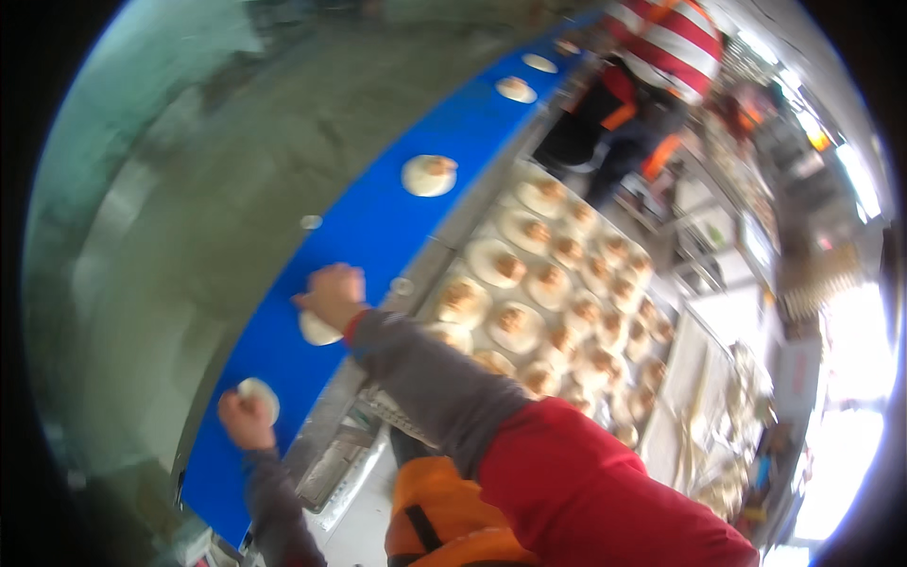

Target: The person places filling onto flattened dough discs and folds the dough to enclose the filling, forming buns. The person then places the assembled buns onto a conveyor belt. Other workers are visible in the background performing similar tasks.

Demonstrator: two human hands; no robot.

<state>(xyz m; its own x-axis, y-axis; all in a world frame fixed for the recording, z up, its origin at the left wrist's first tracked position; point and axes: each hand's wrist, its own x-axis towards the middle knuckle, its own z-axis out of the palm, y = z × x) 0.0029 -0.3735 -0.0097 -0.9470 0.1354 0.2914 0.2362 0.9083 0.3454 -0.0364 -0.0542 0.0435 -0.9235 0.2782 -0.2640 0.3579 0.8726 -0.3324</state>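
On the blue conveyor belt (368, 222), my left hand (248, 419) is closed at the near end, its curled fingers on a pale flat dough round (268, 401). Farther up the belt, my right hand (335, 295) is closed too. It covers the upper part of another dough round (319, 329), and its fingertips are hidden. Blur hides the detail under both hands. Beyond them, a dough round topped with an orange-brown filling (428, 177) lies on the belt, with another filled dough round (516, 90) still farther off.
Right of the belt, a large tray holds several rows of filled dough rounds (515, 326). Below my right sleeve sits a metal pan (335, 468) beside the belt's frame. A person (666, 47) in a red and white striped top stands at the far end. Shelving lines the right side.
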